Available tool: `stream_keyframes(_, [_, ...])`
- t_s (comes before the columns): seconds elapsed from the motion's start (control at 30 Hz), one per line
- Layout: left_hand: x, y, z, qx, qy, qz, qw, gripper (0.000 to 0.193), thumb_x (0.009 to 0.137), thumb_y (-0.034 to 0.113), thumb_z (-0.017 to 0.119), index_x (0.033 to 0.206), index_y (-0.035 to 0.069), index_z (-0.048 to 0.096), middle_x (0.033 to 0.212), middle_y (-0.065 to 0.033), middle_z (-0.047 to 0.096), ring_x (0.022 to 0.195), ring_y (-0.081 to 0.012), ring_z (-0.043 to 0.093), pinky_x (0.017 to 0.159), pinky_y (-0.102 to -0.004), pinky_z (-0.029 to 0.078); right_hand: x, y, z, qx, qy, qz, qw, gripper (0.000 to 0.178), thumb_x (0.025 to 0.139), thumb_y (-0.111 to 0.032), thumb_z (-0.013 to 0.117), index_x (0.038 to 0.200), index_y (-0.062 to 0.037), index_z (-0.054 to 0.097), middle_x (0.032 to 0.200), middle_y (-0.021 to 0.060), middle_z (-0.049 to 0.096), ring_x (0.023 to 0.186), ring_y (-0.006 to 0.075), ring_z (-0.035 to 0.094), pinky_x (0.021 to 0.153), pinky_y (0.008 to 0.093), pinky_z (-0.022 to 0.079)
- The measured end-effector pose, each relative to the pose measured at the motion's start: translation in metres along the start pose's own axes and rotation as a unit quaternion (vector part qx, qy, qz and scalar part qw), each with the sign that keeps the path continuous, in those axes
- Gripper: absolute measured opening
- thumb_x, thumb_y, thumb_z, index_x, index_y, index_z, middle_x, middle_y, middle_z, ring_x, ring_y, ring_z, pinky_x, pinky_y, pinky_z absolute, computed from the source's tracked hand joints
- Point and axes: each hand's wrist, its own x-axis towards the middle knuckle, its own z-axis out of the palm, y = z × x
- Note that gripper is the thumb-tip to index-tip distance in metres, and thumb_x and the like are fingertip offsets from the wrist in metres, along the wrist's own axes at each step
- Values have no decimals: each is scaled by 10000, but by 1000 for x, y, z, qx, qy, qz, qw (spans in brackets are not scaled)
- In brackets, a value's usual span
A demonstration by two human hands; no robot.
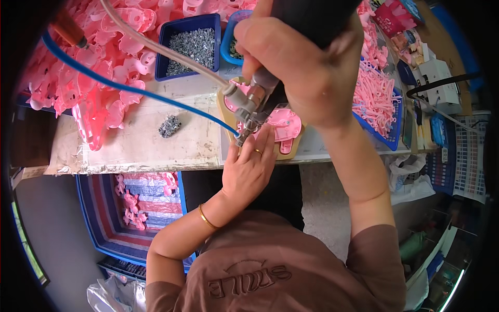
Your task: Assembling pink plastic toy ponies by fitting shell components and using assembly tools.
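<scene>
My right hand (306, 67) is wrapped round a black pneumatic screwdriver (312, 21), whose metal fittings (253, 104) come down in front of the work. Below it, pink plastic parts (287, 125) sit in a tan holding block (223, 105) at the table's front edge. The fingers of my left hand (247, 174) are stretched out, their tips resting on the pink parts close to the metal fittings. The tool's tip is hidden behind the fittings and fingers. A small heap of screws (169, 126) lies on the table left of the block.
A blue hose (130, 88) and a clear hose (156, 47) cross the table. Behind are a dark blue tray (160, 52) of screws and a pile of pink shells (114, 52). Pink rods (373, 99) fill a basket at right. A lined blue crate (86, 218) stands lower left.
</scene>
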Motion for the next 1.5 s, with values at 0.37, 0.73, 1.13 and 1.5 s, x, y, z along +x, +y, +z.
stream_keyframes(0.37, [17, -3, -11, -31, 51, 29, 998, 377, 872, 237, 626, 1207, 68, 602, 1215, -70, 599, 1036, -231, 524, 923, -396, 421, 86, -53, -36, -256, 11, -18, 966, 255, 860, -269, 725, 878, -39, 617, 700, 36, 616, 579, 92, 598, 528, 224, 490])
stream_keyframes(0.73, [56, 5, -3, -75, 8, 102, 992, 110, 841, 166, 665, 883, 84, 604, 860, -49, 583, 860, -223, 580, 720, -359, 447, 68, -42, -79, -261, 112, -8, 959, 464, 965, -479, 601, 1115, -40, 601, 908, 36, 657, 824, 109, 634, 737, 239, 502])
stream_keyframes(1.13, [-27, -69, -58, -770, 210, -323, 508, 488, 1012, 374, 487, 1358, 30, 485, 1272, -78, 607, 1051, -157, 622, 879, -320, 542, -114, -2, -30, -218, 43, 249, 943, 328, 949, -213, 658, 1202, -30, 558, 1088, 74, 623, 751, 101, 634, 663, 238, 498])
stream_keyframes(1.5, [-112, -73, -46, -899, 231, -278, 247, 364, 959, 196, 535, 1288, 42, 560, 1109, -74, 681, 1065, -247, 653, 911, -380, 562, -156, 31, 68, -199, 11, 215, 956, 628, 781, -14, 739, 1339, -16, 451, 1441, 157, 378, 1134, 229, 615, 885, 324, 571])
